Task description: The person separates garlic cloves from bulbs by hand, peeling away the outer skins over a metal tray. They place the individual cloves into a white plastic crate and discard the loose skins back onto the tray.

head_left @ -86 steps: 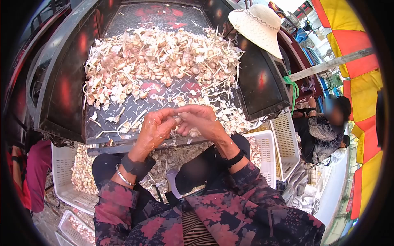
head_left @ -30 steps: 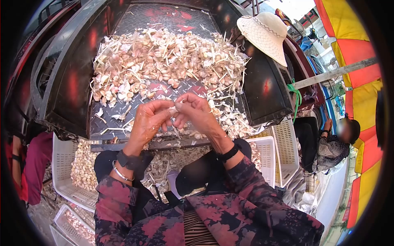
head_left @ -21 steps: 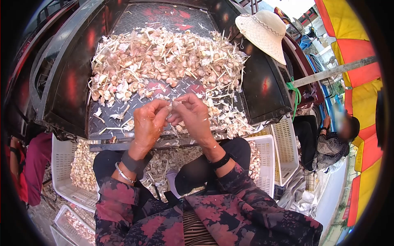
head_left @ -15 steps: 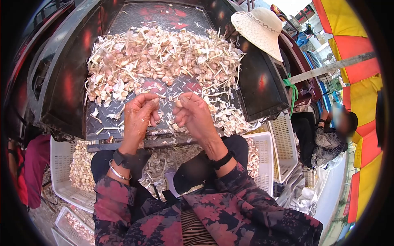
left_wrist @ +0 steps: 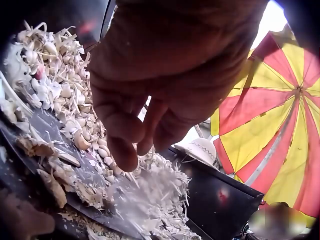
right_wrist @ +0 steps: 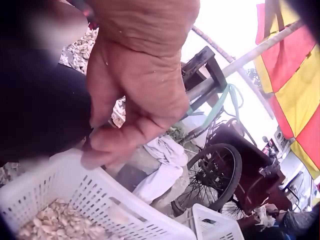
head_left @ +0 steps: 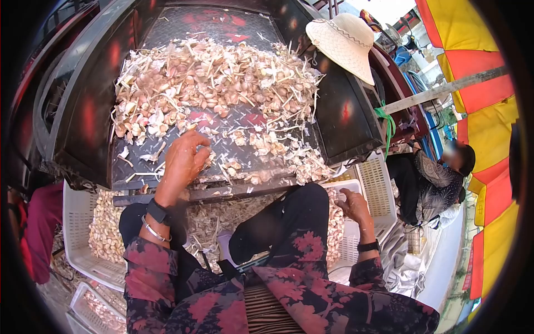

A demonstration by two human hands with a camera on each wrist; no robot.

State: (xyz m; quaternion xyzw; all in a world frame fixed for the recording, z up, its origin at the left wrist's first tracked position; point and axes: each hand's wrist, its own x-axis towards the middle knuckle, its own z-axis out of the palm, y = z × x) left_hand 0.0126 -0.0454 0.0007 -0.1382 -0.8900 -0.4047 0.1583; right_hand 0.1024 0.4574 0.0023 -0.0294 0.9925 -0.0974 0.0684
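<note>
Garlic cloves and husks [head_left: 206, 83] lie heaped on the dark metal bed [head_left: 233, 125]. My left hand [head_left: 181, 167] is low over the near part of the bed, its fingers loosely bent; the left wrist view shows nothing clearly held in that hand [left_wrist: 170, 65]. Off to the right, my right hand [head_left: 356, 210] is above a white basket [head_left: 349, 245] of cloves [head_left: 334, 228]. In the right wrist view the thumb and fingers of this hand [right_wrist: 142, 85] are curved and apart, above the basket's rim [right_wrist: 140, 207], with no clove visible between them.
Another white basket [head_left: 78, 239] of cloves stands at left, beside the knee. A straw hat [head_left: 347, 42] rests on the bed's right side wall [head_left: 342, 117]. A second person [head_left: 434, 178] sits at far right; a wooden pole [head_left: 445, 91] crosses above.
My hands have come apart. The right one has moved right and down from the bed to the basket, and the clove it pinched is no longer seen. The left one stays over the bed.
</note>
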